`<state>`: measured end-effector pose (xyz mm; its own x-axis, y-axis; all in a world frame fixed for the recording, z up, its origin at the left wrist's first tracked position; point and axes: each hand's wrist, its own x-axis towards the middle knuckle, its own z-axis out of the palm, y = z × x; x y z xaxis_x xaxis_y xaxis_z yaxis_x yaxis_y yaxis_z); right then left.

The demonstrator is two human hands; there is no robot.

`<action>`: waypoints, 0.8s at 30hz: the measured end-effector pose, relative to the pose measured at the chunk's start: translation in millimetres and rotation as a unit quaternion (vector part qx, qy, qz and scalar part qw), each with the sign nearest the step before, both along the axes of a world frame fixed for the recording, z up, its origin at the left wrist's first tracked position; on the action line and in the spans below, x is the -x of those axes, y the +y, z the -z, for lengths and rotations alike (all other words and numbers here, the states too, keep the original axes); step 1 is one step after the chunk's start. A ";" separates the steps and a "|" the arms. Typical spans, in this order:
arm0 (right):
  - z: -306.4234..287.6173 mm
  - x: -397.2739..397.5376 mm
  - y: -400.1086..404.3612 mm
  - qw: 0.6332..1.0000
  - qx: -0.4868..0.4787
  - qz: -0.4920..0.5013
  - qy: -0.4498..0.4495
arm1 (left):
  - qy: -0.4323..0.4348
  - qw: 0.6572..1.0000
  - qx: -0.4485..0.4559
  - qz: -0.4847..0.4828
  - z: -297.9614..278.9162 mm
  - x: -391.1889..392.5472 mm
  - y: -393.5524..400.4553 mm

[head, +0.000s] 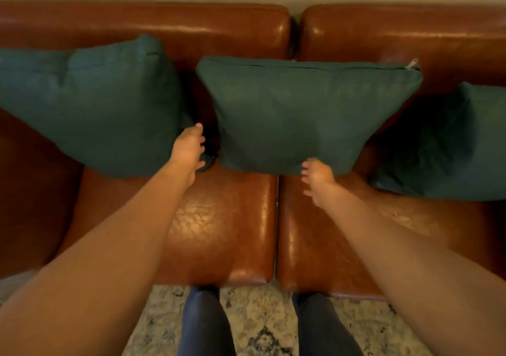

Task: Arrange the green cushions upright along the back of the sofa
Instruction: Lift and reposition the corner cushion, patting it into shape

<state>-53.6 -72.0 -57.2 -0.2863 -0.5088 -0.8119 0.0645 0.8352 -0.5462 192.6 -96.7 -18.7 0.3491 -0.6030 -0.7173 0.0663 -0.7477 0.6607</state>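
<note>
Three dark green cushions lean against the back of a brown leather sofa (pixel 224 232). The left cushion (pixel 93 104) stands tilted, the middle cushion (pixel 301 109) stands upright with its zip edge on top, and the right cushion (pixel 449 147) slumps lower at the frame's edge. My left hand (pixel 189 150) reaches into the gap between the left and middle cushions, its fingers at the left cushion's lower right corner. My right hand (pixel 317 180) is at the middle cushion's bottom edge with fingers spread, holding nothing.
The sofa's backrest (pixel 164 27) runs along a pale wall. A seam (pixel 276 219) splits the two seat cushions. My legs in dark trousers (pixel 205 325) stand on a patterned rug (pixel 260 323) right before the seat's front edge.
</note>
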 end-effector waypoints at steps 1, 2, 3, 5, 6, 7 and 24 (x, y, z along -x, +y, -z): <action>-4.7 -20.3 3.7 0.999 -0.001 -0.033 -0.024 | -0.006 1.000 -0.001 0.000 1.1 -12.3 7.2; -7.0 -41.5 4.8 0.997 0.008 -0.063 -0.037 | -0.012 1.000 -0.006 0.000 4.0 -27.3 14.1; -9.0 -62.3 2.6 0.995 0.022 -0.090 -0.045 | -0.016 1.000 -0.013 -0.001 9.2 -44.9 19.6; -13.8 -104.7 -3.2 0.990 0.044 -0.123 -0.057 | -0.027 0.999 -0.021 -0.008 21.5 -85.2 28.7; -15.2 -125.4 -6.9 0.988 0.054 -0.131 -0.058 | -0.035 0.999 -0.019 -0.010 26.6 -107.0 30.9; -14.1 -145.2 -11.7 0.987 0.065 -0.133 -0.055 | -0.042 0.999 -0.017 -0.012 30.8 -129.5 31.9; -15.7 -325.2 -68.1 0.989 0.115 0.022 -0.089 | 0.009 0.986 0.115 -0.122 8.2 -355.2 -11.6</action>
